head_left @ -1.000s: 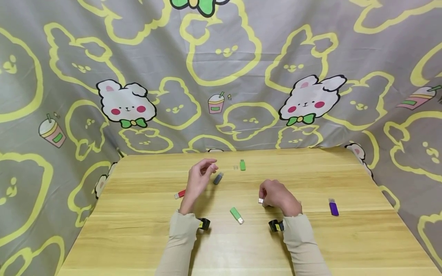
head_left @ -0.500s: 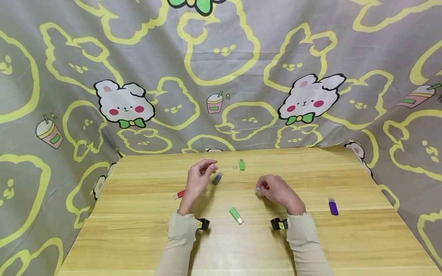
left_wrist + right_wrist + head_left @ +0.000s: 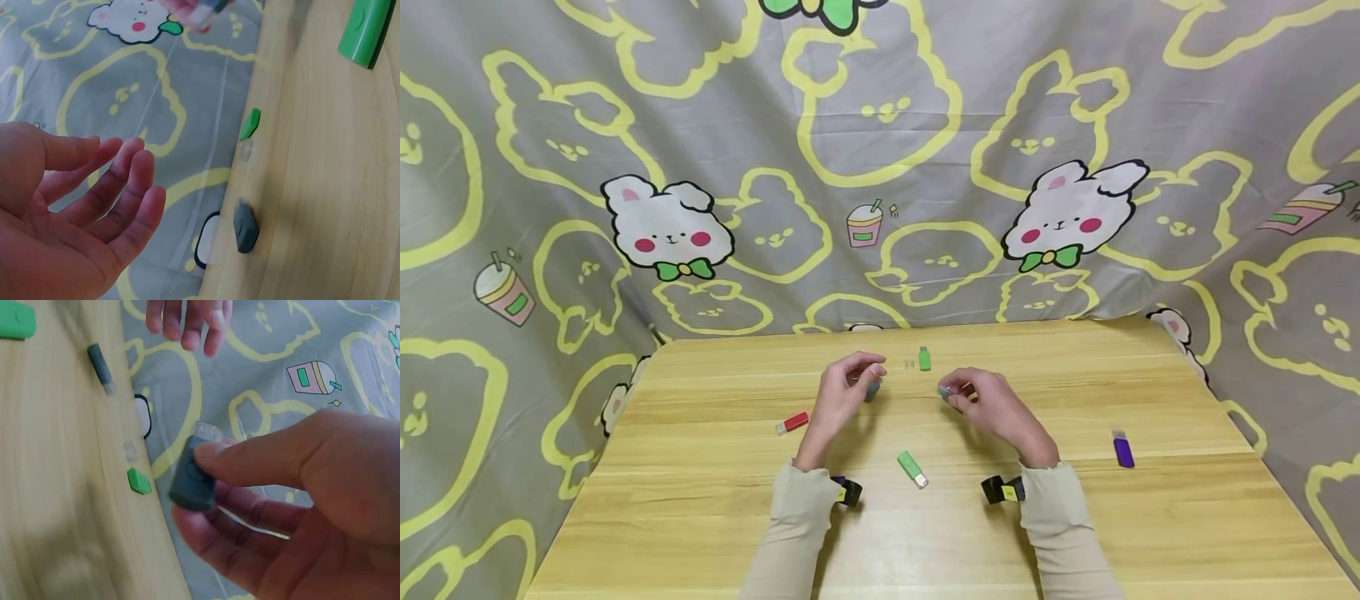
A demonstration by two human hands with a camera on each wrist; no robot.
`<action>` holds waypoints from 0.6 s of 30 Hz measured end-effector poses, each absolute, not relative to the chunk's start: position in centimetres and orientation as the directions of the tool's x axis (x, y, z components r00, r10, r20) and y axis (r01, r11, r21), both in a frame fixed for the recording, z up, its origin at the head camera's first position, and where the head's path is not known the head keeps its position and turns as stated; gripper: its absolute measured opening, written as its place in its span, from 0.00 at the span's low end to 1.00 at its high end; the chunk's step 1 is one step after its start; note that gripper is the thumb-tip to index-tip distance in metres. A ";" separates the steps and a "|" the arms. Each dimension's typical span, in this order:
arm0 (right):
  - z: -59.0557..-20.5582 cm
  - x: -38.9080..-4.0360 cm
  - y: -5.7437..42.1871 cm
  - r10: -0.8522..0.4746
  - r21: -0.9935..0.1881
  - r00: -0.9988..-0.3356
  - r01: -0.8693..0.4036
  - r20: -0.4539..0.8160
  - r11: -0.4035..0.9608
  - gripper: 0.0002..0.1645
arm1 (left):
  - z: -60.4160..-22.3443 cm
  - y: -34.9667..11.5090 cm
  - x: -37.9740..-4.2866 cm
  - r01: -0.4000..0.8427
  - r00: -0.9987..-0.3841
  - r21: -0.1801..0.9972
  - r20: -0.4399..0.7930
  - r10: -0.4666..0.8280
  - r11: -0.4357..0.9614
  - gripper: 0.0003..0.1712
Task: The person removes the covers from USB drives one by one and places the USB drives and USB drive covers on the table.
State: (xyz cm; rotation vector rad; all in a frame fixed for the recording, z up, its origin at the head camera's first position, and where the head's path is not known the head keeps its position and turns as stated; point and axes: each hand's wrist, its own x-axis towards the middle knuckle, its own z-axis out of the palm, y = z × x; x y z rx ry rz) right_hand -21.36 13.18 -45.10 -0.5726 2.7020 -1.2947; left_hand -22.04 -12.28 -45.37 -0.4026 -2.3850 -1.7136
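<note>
My right hand [image 3: 992, 404] is raised above the table and pinches a dark grey USB flash drive [image 3: 192, 478] between thumb and fingers. A clear cap [image 3: 206, 431] shows at the drive's far end in the right wrist view. Opposite it, my left hand [image 3: 844, 392] hovers with loosely bent fingers and nothing in them. Another dark grey flash drive [image 3: 245, 228] lies on the table beyond the left hand, partly hidden by it in the head view. Farther back are a green flash drive [image 3: 925, 359] and a small loose clear cap [image 3: 909, 364] beside it.
On the wooden table [image 3: 700, 500], a second green flash drive [image 3: 912, 468] lies between the forearms. A red flash drive [image 3: 793, 423] is left of the left wrist, and a purple one [image 3: 1123, 450] sits far right. A patterned curtain [image 3: 925, 200] borders the table's back and sides.
My right hand has moved left and toward the back with the flash drive. The left hand has shifted slightly right, partly covering the grey drive and uncovering more of the red one.
</note>
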 end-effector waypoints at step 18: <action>-44.7 -21.2 10.6 -0.242 -0.789 -0.908 -0.417 0.342 0.452 0.07 | -45.7 -11.2 -22.0 0.281 -0.941 0.937 0.226 0.253 0.208 0.11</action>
